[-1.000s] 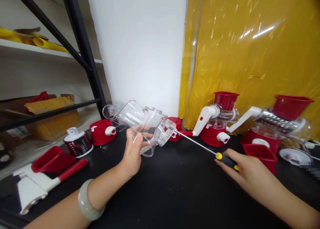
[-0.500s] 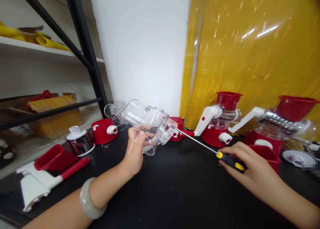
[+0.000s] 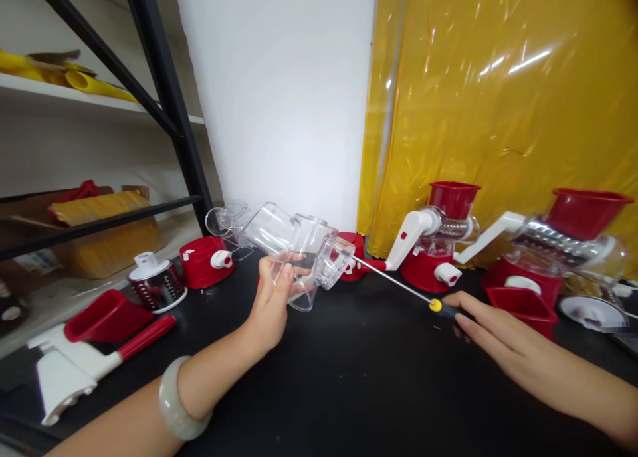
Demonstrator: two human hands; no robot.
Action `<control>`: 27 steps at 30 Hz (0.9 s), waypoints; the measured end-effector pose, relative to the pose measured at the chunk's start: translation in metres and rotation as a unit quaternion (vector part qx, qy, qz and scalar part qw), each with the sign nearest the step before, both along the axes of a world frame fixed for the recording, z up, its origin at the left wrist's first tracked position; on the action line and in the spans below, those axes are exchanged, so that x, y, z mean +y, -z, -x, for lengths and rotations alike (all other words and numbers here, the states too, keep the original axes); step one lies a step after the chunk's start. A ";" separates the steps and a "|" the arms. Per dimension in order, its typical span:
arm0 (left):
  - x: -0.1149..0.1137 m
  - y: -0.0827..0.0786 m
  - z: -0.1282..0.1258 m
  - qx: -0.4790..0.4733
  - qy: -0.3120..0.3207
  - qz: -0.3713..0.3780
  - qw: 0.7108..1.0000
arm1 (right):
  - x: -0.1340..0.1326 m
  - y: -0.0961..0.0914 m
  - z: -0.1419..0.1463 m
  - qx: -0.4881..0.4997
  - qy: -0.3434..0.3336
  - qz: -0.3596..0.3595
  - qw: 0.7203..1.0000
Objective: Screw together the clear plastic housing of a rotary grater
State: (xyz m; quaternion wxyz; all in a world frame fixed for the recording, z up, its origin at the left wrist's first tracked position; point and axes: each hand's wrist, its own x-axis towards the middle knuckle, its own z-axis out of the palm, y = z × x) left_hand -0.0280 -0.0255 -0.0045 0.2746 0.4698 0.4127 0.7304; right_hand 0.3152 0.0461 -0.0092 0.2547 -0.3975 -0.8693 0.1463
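My left hand (image 3: 273,304), with a pale bangle on its wrist, is closed around a clear plastic grater body (image 3: 294,238) held tilted above the black table. In my right hand (image 3: 491,337) is the handle of a screwdriver (image 3: 399,284), its fingers wrapped over most of the dark grip. The yellow collar shows in front of the fingers. The long metal shaft runs left to the base end of the clear body, where its tip meets the plastic; the exact contact point cannot be made out. Behind that end sits a red base (image 3: 355,244).
Two assembled drum graters (image 3: 431,244) (image 3: 563,244) stand at the right. On the left lie a white crank handle (image 3: 74,364), a red hopper (image 3: 109,314), a drum blade (image 3: 157,284) and another red base (image 3: 203,261). A black metal shelf frame (image 3: 164,78) rises behind.
My right hand has shifted its grip on the screwdriver, its fingers now covering more of the handle. The clear body stays nearly in place, with the shaft still against its end.
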 end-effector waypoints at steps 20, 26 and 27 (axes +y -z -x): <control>-0.004 -0.002 -0.009 0.004 0.009 0.055 0.998 | -0.002 0.001 0.006 -0.078 0.066 -0.112 0.988; -0.002 -0.003 -0.006 -0.006 0.005 0.038 0.999 | -0.005 -0.001 0.005 -0.021 -0.001 -0.096 0.995; -0.001 -0.003 -0.005 -0.010 0.005 0.036 0.999 | -0.004 0.000 0.005 -0.017 -0.012 -0.092 0.995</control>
